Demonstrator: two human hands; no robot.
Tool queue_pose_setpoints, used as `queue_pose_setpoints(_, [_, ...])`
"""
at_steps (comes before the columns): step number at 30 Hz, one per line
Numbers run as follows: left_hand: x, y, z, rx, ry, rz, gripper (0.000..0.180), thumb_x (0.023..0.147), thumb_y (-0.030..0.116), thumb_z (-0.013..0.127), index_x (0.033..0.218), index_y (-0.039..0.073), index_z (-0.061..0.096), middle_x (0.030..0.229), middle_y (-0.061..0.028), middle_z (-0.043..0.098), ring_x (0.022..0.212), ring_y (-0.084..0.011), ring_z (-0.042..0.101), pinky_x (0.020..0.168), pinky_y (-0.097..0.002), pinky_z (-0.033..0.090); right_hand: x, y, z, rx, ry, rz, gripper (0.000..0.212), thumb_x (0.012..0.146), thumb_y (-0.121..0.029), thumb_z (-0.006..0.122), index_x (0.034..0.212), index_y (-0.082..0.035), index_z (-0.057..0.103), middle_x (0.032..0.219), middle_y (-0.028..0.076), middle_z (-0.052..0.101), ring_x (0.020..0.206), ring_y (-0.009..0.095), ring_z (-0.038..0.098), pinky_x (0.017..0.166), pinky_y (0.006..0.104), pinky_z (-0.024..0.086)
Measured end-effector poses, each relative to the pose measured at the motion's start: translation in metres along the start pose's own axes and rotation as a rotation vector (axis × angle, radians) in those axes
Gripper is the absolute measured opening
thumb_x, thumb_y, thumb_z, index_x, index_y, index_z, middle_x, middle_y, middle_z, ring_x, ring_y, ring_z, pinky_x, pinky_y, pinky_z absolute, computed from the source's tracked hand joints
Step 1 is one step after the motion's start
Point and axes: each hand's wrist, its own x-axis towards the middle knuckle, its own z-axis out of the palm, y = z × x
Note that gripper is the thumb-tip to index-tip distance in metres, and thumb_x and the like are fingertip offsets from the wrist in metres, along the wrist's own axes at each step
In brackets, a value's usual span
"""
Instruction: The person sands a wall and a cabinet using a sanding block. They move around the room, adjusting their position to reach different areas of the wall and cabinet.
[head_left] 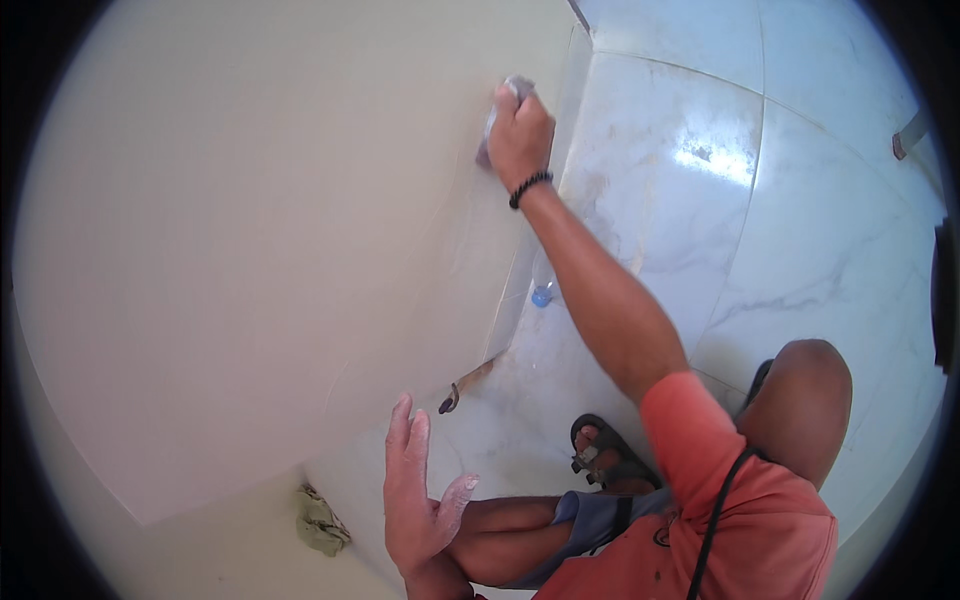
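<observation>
My right hand is closed around a flat, dusty, grey-brown sanding block and presses it to the pale wall, close to the wall's lower edge. A dark beaded bracelet circles that wrist. White dust coats the fingers of my left hand, which is raised with its thumb spread and nothing in it. It is nearest to the wall's bottom corner, in front of my bent leg; I cannot tell whether its fingertips touch the wall.
White marble-look tiles cover the floor, with a baseboard along the wall. A clear bottle with a blue cap lies beside it. Near the corner is a brush-like tool. A crumpled greenish cloth rests at lower left.
</observation>
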Motion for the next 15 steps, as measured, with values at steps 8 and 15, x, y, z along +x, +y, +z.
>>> queue_pose_setpoints(8, [0.034,0.012,0.009,0.016,-0.176,0.062,0.075,0.079,0.022,0.070,0.141,-0.005,0.037,0.148,-0.0292,0.032,0.135,-0.0443,0.036,0.110,-0.0462,0.030,-0.163,0.074,0.002,-0.079,-0.339,-0.184,0.046,0.097,-0.033,0.047,0.123,0.005,0.056,0.067,0.027,0.061,0.067,0.043,0.064,0.061,0.0500,0.052])
queue_pose_setpoints(15, [0.006,0.013,0.000,-0.024,-0.051,0.061,0.076,0.078,0.018,0.071,0.141,-0.006,0.037,0.148,-0.0306,0.031,0.135,-0.0448,0.036,0.110,-0.0455,0.031,-0.061,0.045,0.007,-0.143,-0.173,0.013,0.044,0.099,-0.037,0.042,0.093,0.002,0.060,0.062,0.025,0.059,0.062,0.044,0.061,0.057,0.0519,0.048])
